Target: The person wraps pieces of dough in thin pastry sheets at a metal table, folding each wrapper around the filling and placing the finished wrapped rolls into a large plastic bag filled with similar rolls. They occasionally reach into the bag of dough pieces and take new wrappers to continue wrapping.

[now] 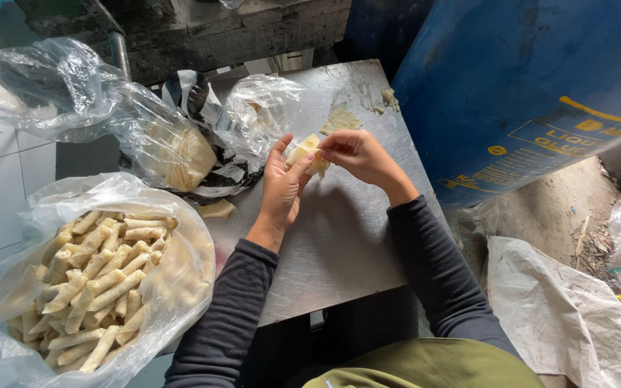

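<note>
Here, held above the metal table [339,244]: a pale wrapper [309,152], long axis slanting from lower left to upper right, upper end pointing away from the body. Left hand [282,188] cupped under it, fingers closed loosely around. Right hand [357,154] pinching its upper end with narrow fingertips. At left, a clear bag [181,287] full of finished rolls [98,280]. Behind, a second bag [181,154] with flat sheets. At right, a blue drum [512,86] and grey sacks [562,309] on dirt floor.

Both arms wear long, close-fitting dark charcoal sleeves [238,309] ending at the wrists, leaving the hands bare. At the frame's lower edge, an olive-green garment [433,366] covers the lap.
</note>
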The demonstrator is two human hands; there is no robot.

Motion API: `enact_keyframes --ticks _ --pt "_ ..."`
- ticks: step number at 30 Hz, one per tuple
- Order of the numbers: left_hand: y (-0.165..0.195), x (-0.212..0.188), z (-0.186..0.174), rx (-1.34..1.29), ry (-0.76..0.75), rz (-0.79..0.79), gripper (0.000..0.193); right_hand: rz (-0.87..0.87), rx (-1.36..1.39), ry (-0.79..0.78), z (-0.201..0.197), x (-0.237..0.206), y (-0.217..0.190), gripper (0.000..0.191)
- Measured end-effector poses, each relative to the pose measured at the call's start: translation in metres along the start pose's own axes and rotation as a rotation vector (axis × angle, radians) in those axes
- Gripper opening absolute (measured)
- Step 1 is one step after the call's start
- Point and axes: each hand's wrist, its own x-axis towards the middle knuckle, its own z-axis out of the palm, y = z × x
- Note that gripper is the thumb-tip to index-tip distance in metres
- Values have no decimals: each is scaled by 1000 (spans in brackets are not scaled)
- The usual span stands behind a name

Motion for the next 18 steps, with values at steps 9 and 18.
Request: enact_keyframes --ticks 9,18 --pt "-6 0 -1 382 117 182 54 -2 26 -59 6 0 7 18" --pt "-17 7 -10 121 200 70 33 -114 250 676 -36 13 47 14"
